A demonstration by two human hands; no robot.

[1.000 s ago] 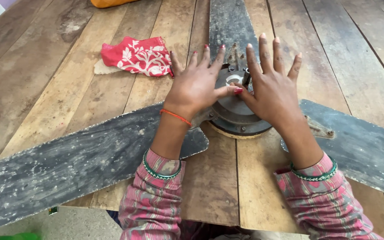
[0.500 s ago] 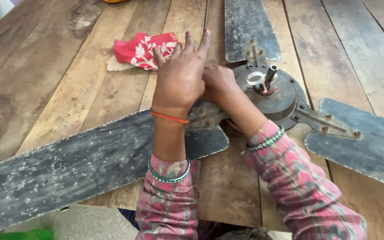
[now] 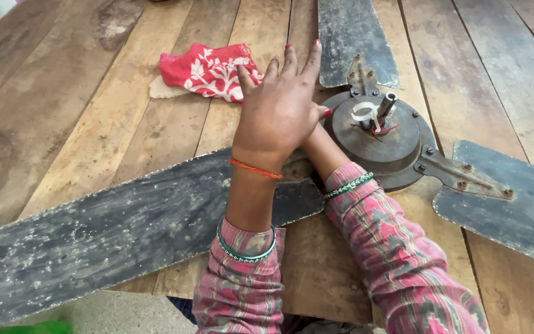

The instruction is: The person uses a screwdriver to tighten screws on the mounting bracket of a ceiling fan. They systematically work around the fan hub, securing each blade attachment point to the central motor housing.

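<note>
The old ceiling fan (image 3: 375, 139) is lying flat on the wooden worktop (image 3: 94, 124). The left hand (image 3: 279, 111) is resting open at the hub's nine o'clock side, covering the right hand, whose grip I cannot tell. The fan is looking heavy, stiff and dusty; the metal hub is probably the best place to hold.

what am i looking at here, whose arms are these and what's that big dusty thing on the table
The picture comes from a camera worn on a person's head, looking down at their own two bare hands. On the brown wooden plank table lies a dusty grey ceiling fan: a round metal motor hub with three long dirty blades bolted to it. The left hand lies spread, palm down, by the hub's left edge. The right hand is almost wholly hidden under it, so what it grips cannot be seen. Both arms wear pink patterned sleeves and bangles. Beyond the hands lies a crumpled red cloth with white flowers.
</note>
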